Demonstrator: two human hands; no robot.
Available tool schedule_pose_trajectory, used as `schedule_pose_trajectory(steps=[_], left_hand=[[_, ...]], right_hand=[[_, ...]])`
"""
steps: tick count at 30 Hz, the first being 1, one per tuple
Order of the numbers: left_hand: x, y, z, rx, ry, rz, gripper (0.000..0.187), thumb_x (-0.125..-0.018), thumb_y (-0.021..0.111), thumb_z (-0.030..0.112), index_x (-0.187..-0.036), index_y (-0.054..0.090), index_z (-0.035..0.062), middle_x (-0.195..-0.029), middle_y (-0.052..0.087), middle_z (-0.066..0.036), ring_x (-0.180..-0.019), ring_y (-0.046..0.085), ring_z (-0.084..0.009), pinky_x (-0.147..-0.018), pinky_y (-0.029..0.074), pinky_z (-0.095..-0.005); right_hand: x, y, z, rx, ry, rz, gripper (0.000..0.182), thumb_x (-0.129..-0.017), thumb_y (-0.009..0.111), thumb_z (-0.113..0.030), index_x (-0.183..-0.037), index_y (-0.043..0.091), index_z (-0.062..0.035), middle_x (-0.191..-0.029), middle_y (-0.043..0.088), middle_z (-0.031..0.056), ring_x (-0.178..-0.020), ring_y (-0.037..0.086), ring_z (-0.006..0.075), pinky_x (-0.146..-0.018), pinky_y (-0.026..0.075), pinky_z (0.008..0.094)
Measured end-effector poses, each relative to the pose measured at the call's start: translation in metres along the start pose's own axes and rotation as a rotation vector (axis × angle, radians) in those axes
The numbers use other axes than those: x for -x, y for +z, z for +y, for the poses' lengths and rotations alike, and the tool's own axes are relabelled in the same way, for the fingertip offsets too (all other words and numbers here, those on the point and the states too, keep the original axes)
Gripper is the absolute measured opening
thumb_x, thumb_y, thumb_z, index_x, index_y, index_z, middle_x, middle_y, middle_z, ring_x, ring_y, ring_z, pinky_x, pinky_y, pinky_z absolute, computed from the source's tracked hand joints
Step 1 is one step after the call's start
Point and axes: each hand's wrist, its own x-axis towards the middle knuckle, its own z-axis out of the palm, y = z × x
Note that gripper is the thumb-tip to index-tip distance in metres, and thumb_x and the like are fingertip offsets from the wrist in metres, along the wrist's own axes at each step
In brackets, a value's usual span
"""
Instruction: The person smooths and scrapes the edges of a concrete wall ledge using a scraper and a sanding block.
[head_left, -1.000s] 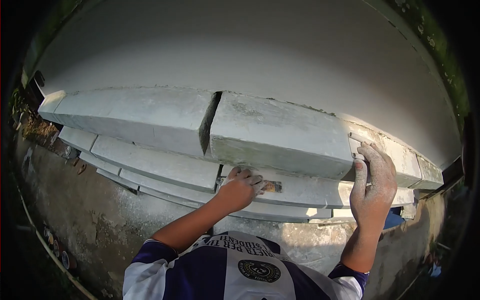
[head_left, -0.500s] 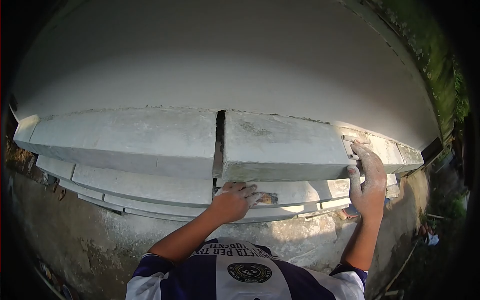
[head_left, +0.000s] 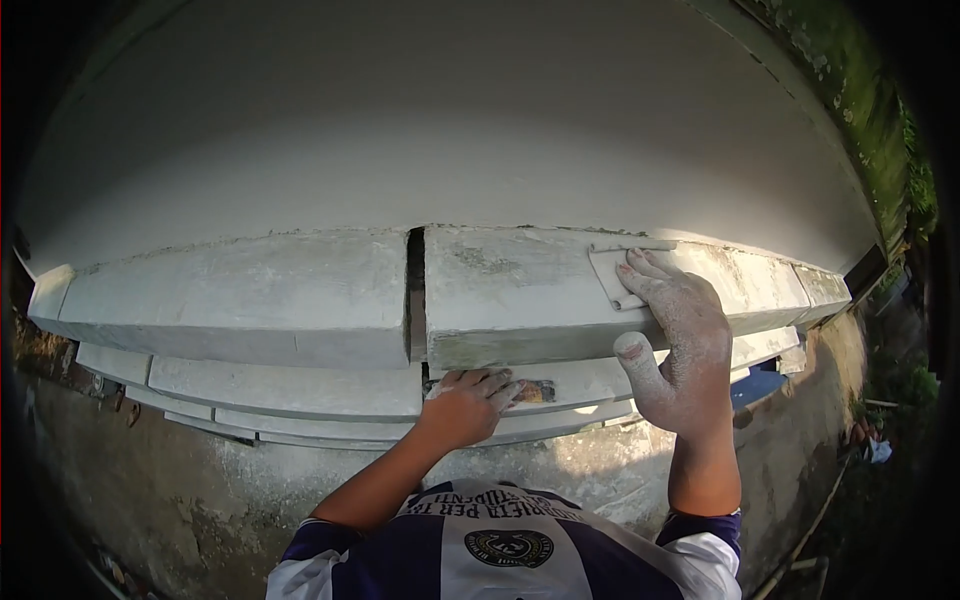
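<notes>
My right hand (head_left: pixel 686 335), coated in white dust, presses its fingers on a pale sheet of sandpaper (head_left: pixel 606 274) with curled edges. The sheet lies on top of the right upper concrete slab (head_left: pixel 530 285); my thumb stands apart, in front of the slab's edge. My left hand (head_left: pixel 466 408) rests on the lower ledge (head_left: pixel 590 380), fingers stretched out and dusty, with nothing visible in them. Just beside its fingertips is a small dark and orange patch (head_left: pixel 537 391), whose nature I cannot make out.
A narrow dark gap (head_left: pixel 416 300) separates the right slab from the left upper slab (head_left: pixel 240 285). Behind them rises a plain wall (head_left: pixel 450 130). Stepped ledges run below, above stained ground (head_left: pixel 150 460). A blue object (head_left: pixel 758 388) lies low at the right, with greenery beyond.
My right hand has slid the sandpaper leftward along the slab, and more of the hand and thumb shows. My left hand stays on the lower ledge. The view has shifted slightly.
</notes>
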Motion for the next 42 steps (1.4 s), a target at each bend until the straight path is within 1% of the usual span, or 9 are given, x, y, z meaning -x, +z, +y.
schedule_pose_trajectory(steps=[4, 8, 16, 20, 24, 29, 32, 36, 42], left_hand=[[-0.002, 0.022, -0.005, 0.054, -0.021, -0.036, 0.048, -0.091, 0.064, 0.026, -0.139, 0.065, 0.0229, -0.140, 0.065, -0.005, -0.129, 0.059, -0.0259, -0.105, 0.047, -0.0485], [-0.003, -0.009, 0.007, 0.058, -0.045, -0.051, 0.048, -0.091, 0.065, 0.026, -0.139, 0.065, 0.0228, -0.138, 0.066, -0.005, -0.127, 0.060, -0.0257, -0.104, 0.049, -0.0484], [-0.001, -0.013, 0.007, -0.021, 0.013, 0.108, 0.044, -0.088, 0.070, 0.025, -0.132, 0.069, 0.0212, -0.133, 0.068, -0.001, -0.117, 0.064, -0.0215, -0.099, 0.052, -0.0439], [0.001, -0.013, 0.004, 0.020, 0.020, 0.060, 0.047, -0.091, 0.067, 0.026, -0.137, 0.065, 0.0216, -0.133, 0.069, -0.004, -0.119, 0.065, -0.0252, -0.099, 0.053, -0.0470], [0.008, 0.018, -0.003, 0.488, -0.203, 0.142, 0.050, -0.092, 0.065, 0.026, -0.141, 0.062, 0.0211, -0.134, 0.067, -0.007, -0.118, 0.065, -0.0270, -0.095, 0.054, -0.0463], [-0.007, -0.040, 0.011, 0.019, -0.062, -0.180, 0.051, -0.092, 0.065, 0.024, -0.142, 0.062, 0.0185, -0.133, 0.067, -0.011, -0.114, 0.067, -0.0299, -0.095, 0.056, -0.0450], [-0.002, -0.013, 0.005, -0.036, 0.053, 0.138, 0.044, -0.086, 0.071, 0.026, -0.130, 0.071, 0.0211, -0.120, 0.073, -0.004, -0.103, 0.068, -0.0221, -0.082, 0.058, -0.0425], [-0.002, -0.013, 0.005, -0.070, 0.052, 0.161, 0.043, -0.087, 0.070, 0.027, -0.130, 0.071, 0.0242, -0.119, 0.073, -0.001, -0.103, 0.068, -0.0195, -0.081, 0.058, -0.0395], [-0.002, -0.028, 0.006, 0.033, -0.025, -0.111, 0.050, -0.089, 0.066, 0.023, -0.139, 0.065, 0.0170, -0.129, 0.069, -0.011, -0.113, 0.069, -0.0286, -0.096, 0.056, -0.0434]], right_hand=[[-0.044, 0.053, -0.086, -0.215, -0.136, 0.004, 0.064, -0.080, 0.080, -0.048, -0.114, 0.070, 0.0058, -0.118, 0.070, 0.0286, -0.115, 0.068, 0.0408, -0.102, 0.048, 0.0521], [-0.046, 0.049, -0.078, -0.213, -0.075, 0.030, 0.061, -0.081, 0.081, -0.046, -0.113, 0.072, 0.0046, -0.112, 0.073, 0.0251, -0.111, 0.070, 0.0380, -0.098, 0.050, 0.0511], [-0.007, 0.011, -0.005, 0.152, 0.666, 0.249, 0.035, -0.088, 0.074, -0.031, -0.100, 0.077, 0.0015, -0.106, 0.077, 0.0197, -0.109, 0.071, 0.0378, -0.100, 0.050, 0.0489], [-0.028, 0.033, -0.030, 0.194, 0.341, 0.233, 0.026, -0.090, 0.072, -0.021, -0.095, 0.075, 0.0045, -0.102, 0.075, 0.0239, -0.106, 0.072, 0.0401, -0.100, 0.051, 0.0479], [-0.052, 0.060, -0.082, -0.179, 0.040, 0.194, 0.023, -0.086, 0.076, -0.019, -0.098, 0.075, 0.0002, -0.103, 0.075, 0.0226, -0.106, 0.072, 0.0400, -0.100, 0.051, 0.0486], [-0.043, 0.038, -0.045, -0.036, 0.159, 0.191, 0.022, -0.086, 0.078, -0.019, -0.092, 0.075, 0.0024, -0.096, 0.076, 0.0209, -0.092, 0.074, 0.0352, -0.086, 0.055, 0.0446], [-0.029, 0.011, -0.005, 0.074, 0.640, 0.227, 0.027, -0.093, 0.071, -0.020, -0.074, 0.069, -0.0015, -0.061, 0.061, 0.0142, -0.051, 0.056, 0.0302, -0.054, 0.044, 0.0409], [-0.015, 0.000, 0.015, 0.084, 0.762, 0.319, 0.034, -0.088, 0.079, -0.030, -0.072, 0.065, -0.0029, -0.056, 0.057, 0.0097, -0.050, 0.055, 0.0244, -0.055, 0.046, 0.0373], [-0.047, 0.040, -0.060, -0.072, 0.213, 0.155, 0.035, -0.081, 0.083, -0.029, -0.088, 0.066, 0.0009, -0.071, 0.067, 0.0175, -0.067, 0.069, 0.0309, -0.067, 0.054, 0.0426]])
